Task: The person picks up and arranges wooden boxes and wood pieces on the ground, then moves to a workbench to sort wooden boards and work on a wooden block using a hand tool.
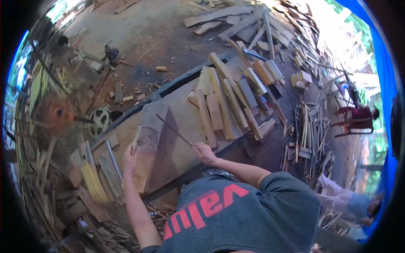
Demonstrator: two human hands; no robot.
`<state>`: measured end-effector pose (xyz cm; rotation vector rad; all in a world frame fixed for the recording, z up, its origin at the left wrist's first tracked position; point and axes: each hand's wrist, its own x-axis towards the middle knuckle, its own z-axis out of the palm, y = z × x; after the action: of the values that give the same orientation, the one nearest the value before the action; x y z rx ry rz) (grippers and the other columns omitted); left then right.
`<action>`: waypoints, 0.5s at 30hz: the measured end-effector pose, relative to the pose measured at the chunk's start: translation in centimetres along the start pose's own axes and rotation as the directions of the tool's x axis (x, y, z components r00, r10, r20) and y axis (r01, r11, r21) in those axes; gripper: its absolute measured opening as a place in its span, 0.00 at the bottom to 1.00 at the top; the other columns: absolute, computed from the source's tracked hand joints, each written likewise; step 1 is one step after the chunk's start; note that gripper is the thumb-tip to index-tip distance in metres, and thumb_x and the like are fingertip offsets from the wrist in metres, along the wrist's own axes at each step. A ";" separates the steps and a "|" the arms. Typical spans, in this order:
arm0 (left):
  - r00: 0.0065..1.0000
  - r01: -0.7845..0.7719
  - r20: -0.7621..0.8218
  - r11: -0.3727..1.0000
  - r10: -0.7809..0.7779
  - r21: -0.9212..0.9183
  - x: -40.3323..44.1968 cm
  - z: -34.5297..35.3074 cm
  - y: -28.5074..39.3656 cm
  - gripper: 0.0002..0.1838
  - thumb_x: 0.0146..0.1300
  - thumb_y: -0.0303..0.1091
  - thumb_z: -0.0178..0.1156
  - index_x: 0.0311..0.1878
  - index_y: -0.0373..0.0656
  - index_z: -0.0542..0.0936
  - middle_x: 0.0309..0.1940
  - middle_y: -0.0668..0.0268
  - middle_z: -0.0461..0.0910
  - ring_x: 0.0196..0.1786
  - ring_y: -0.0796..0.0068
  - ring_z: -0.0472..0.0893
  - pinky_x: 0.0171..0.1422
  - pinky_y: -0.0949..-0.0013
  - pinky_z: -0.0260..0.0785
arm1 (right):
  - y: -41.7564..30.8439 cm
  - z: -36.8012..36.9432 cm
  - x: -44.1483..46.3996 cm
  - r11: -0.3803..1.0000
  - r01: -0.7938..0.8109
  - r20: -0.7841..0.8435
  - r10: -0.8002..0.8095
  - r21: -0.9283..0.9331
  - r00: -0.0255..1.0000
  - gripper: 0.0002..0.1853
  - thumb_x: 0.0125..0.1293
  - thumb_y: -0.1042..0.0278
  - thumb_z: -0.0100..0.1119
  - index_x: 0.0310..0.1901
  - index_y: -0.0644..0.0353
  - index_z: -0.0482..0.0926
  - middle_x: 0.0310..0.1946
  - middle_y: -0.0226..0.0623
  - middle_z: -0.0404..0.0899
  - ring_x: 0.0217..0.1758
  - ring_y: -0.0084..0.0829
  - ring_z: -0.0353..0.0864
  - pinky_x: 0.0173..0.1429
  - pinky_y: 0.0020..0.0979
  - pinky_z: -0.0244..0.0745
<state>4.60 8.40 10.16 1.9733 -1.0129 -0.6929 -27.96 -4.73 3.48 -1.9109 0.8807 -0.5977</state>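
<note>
My right hand [204,153] is closed around the near end of a thin dark metal rod [173,129]. The rod slants away to the left, its far tip at the top of a thick wooden block [152,122]. This block lies across the workbench [179,111], with a greyish upper part and a paler lower part. My left hand [130,159] is closed at the block's left edge, on what looks like a narrow pale wooden piece [136,140]. I cannot make out whether that piece is separate from the block.
Several cut boards [228,101] are stacked on the bench's right part. Left of the block lie curved pieces [93,179]. A spoked wheel [100,121] stands beyond the bench at left. Wood scraps [306,126] litter the ground. Two people [356,120] are at the right edge.
</note>
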 end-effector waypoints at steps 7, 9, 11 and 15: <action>0.992 0.116 0.022 0.980 -0.121 0.164 2.7 -0.2 -5.8 0.22 0.62 0.45 0.59 0.54 0.39 0.77 0.37 0.59 0.72 0.45 0.65 0.73 0.51 0.65 0.65 | 1.4 -0.7 -0.4 0.999 0.031 -0.008 -0.031 -0.018 1.000 0.09 0.66 0.68 0.49 0.37 0.66 0.73 0.31 0.51 0.73 0.39 0.54 0.72 0.43 0.46 0.67; 0.989 0.145 -0.058 0.954 -0.135 0.260 2.5 0.6 -4.6 0.23 0.63 0.47 0.58 0.55 0.40 0.76 0.37 0.59 0.71 0.46 0.65 0.73 0.51 0.65 0.64 | 1.6 -1.1 -0.3 0.999 0.036 -0.006 -0.037 -0.034 0.999 0.09 0.66 0.68 0.49 0.37 0.66 0.73 0.32 0.51 0.73 0.39 0.54 0.72 0.44 0.46 0.68; 0.986 0.146 -0.114 0.959 -0.121 0.245 2.0 1.2 -5.1 0.24 0.63 0.48 0.56 0.56 0.42 0.76 0.42 0.55 0.72 0.48 0.60 0.73 0.52 0.63 0.65 | 1.8 -1.4 -0.1 0.997 0.028 -0.029 -0.030 -0.066 0.999 0.09 0.67 0.69 0.48 0.41 0.66 0.74 0.34 0.51 0.74 0.42 0.53 0.72 0.48 0.44 0.68; 0.971 0.201 -0.202 0.897 -0.129 0.395 -0.1 1.9 -1.5 0.25 0.63 0.50 0.55 0.60 0.46 0.73 0.50 0.54 0.71 0.53 0.55 0.71 0.56 0.59 0.64 | 3.2 -1.3 1.7 0.994 0.066 -0.105 -0.075 -0.089 0.992 0.11 0.66 0.72 0.48 0.47 0.65 0.73 0.37 0.51 0.74 0.45 0.52 0.71 0.50 0.43 0.68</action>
<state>3.76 8.24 7.92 2.4653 -0.9488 -0.4071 -28.87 -7.82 1.36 -2.0086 0.9226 -0.7220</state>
